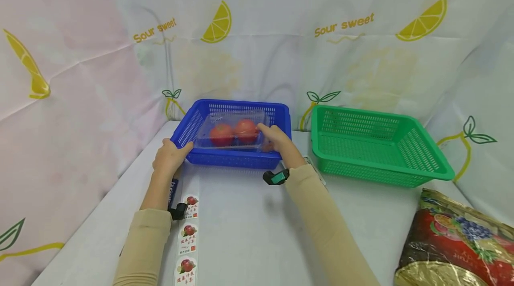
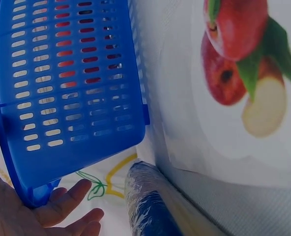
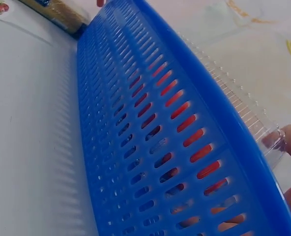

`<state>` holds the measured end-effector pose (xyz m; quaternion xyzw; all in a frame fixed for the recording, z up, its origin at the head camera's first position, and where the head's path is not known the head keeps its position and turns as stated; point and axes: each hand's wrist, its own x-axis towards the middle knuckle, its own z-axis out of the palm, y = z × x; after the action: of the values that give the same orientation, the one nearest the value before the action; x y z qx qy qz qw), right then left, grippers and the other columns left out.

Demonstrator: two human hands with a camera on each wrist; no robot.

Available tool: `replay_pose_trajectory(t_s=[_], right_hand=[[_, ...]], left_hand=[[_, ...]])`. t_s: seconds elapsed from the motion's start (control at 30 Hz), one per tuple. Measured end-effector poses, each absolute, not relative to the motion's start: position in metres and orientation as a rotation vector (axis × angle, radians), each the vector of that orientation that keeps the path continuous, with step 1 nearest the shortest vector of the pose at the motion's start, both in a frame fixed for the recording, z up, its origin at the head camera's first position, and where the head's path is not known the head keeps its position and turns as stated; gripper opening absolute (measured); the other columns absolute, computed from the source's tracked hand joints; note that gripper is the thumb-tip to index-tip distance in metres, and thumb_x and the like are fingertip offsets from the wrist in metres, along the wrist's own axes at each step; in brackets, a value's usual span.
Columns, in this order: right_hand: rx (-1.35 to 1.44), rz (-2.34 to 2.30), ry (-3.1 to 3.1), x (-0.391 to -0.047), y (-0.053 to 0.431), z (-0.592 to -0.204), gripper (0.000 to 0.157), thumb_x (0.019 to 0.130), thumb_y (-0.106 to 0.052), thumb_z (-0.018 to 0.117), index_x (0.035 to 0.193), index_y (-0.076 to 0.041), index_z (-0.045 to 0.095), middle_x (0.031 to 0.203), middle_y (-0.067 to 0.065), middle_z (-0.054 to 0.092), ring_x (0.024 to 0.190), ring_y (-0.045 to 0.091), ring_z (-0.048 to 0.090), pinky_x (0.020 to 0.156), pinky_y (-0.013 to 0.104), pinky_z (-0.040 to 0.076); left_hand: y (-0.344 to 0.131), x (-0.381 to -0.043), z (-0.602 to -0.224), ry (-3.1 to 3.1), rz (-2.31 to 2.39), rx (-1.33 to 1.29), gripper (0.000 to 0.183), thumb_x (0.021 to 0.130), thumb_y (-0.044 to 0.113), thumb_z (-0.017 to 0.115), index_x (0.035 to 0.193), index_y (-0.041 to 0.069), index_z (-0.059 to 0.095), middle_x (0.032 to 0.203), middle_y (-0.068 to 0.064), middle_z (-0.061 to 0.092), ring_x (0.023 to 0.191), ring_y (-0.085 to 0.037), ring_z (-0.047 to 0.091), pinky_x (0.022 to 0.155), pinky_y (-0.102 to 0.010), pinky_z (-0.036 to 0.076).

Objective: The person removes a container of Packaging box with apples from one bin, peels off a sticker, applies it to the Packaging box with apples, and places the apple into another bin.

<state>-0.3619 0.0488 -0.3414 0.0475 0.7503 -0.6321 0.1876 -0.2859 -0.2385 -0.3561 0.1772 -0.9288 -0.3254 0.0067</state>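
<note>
My left hand point(image 1: 170, 156) grips the front left corner of a blue plastic basket point(image 1: 233, 160), thumb over the rim and fingers beneath its outer side. Inside the basket sits a clear plastic box point(image 1: 205, 126), tilted toward me, with two red tomatoes point(image 1: 221, 135) showing through it. The right hand point(image 1: 280, 141) reaches over the basket's front right rim and pinches the box's right end. In the right wrist view, fingertips hold the box's clear edge point(image 3: 276, 140) just above the blue rim. Through the basket's slots the red of the tomatoes point(image 3: 200, 153) shows.
A green basket point(image 1: 361, 171) stands at the right. A strip of fruit stickers point(image 1: 188, 232) runs along the table beside a film-wrapped blue roll point(image 2: 158, 211). Front right lies a shiny bag with fruit pictures point(image 1: 458, 241). A printed curtain point(image 1: 257, 54) hangs behind.
</note>
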Motion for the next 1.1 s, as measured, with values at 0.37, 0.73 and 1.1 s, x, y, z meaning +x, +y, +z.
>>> replay_pose_trajectory(t_s=[0.37,0.73,1.1], right_hand=[[0.18,-1.841,2.073,-0.364,0.051,-0.338,0.054,0.084,-0.025,0.055,0.128,-0.001,0.034,0.091,0.012,0.039,0.069,0.026,0.053,0.08,0.042,0.05],[0.176,-1.942,2.014,-0.363,0.055,-0.334,0.045,0.084,-0.023,0.056,0.119,-0.001,0.04,0.079,0.01,0.04,0.056,0.024,0.048,0.078,0.043,0.05],[0.128,-2.042,1.962,-0.36,0.063,-0.329,0.03,0.085,-0.025,0.057,0.084,-0.003,0.038,0.096,0.013,0.041,0.041,0.016,0.036,0.075,0.042,0.052]], left_hand=[[-0.237,-0.285,-0.355,-2.911,-1.0,0.578,0.098,0.083,0.062,0.043,0.138,-0.012,0.011,0.123,-0.037,0.038,0.107,-0.046,0.041,0.09,-0.059,0.031],[-0.236,-0.283,-0.358,-2.905,-0.988,0.584,0.096,0.084,0.06,0.043,0.138,-0.012,0.011,0.122,-0.037,0.039,0.106,-0.045,0.041,0.089,-0.059,0.031],[-0.236,-0.284,-0.356,-2.914,-0.966,0.568,0.096,0.084,0.062,0.042,0.137,-0.013,0.013,0.121,-0.038,0.04,0.108,-0.046,0.042,0.089,-0.059,0.031]])
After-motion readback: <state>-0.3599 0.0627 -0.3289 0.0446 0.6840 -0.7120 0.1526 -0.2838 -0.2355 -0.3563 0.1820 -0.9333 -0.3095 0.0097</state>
